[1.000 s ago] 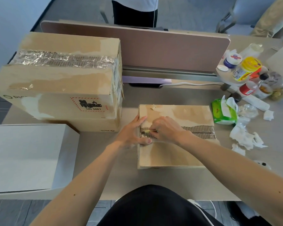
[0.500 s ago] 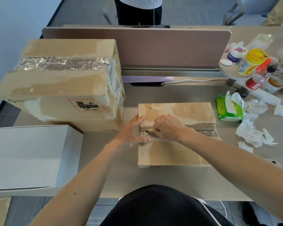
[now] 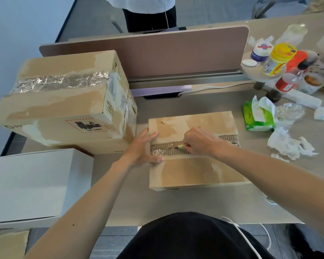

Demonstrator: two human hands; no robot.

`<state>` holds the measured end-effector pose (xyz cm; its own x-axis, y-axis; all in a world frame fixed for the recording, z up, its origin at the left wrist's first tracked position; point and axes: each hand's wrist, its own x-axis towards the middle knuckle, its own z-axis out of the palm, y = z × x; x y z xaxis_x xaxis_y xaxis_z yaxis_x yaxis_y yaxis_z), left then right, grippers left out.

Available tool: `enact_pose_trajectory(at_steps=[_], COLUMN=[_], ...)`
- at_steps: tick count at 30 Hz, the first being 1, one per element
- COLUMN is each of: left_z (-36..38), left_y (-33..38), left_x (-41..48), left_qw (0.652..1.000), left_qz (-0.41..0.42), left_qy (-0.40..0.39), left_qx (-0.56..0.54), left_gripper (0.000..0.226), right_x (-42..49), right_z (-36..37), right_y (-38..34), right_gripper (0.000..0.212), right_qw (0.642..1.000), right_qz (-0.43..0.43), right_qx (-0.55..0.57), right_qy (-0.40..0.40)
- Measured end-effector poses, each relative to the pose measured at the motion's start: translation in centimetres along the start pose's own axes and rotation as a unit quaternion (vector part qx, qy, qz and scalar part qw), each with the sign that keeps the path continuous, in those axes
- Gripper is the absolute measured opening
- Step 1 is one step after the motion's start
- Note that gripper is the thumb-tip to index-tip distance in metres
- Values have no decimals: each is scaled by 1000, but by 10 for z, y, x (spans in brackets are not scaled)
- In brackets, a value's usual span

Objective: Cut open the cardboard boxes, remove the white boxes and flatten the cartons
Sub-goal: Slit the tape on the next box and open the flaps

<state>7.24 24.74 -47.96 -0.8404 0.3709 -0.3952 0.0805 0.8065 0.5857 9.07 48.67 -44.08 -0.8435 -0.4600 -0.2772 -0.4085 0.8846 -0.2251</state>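
The beige desk (image 3: 204, 202) carries a low carton (image 3: 195, 171) at centre, stacked cartons (image 3: 108, 146) at left, a white box (image 3: 30, 184) lower left, and crumpled tissues (image 3: 286, 144) at right.

The small carton (image 3: 195, 171) is matt brown cardboard, torn to paler patches and bare corrugated ribs under crinkled glossy tape (image 3: 158, 149); the big carton (image 3: 60, 111) looks alike. The white box (image 3: 30, 186) is smooth matt card. The right hand's (image 3: 202, 141) pale tool (image 3: 181, 146) is too small to judge.
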Motion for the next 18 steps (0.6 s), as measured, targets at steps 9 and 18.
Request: enact_pose_trajectory(at_steps=[9,18], left_z=[-10,11], left_y=[43,91], left_x=[8,25], left_qw=[983,961], left_qz=[-33,-23], left_qy=[-35,-86], left_qx=[176,261], left_gripper=[103,100], right_x=[-21,-49], right_z=[5,3], right_y=[39,79], right_gripper=[25,23], right_qw=[1000,999], right_qz=[9,28], right_qx=[0,-40], right_qy=[0,6])
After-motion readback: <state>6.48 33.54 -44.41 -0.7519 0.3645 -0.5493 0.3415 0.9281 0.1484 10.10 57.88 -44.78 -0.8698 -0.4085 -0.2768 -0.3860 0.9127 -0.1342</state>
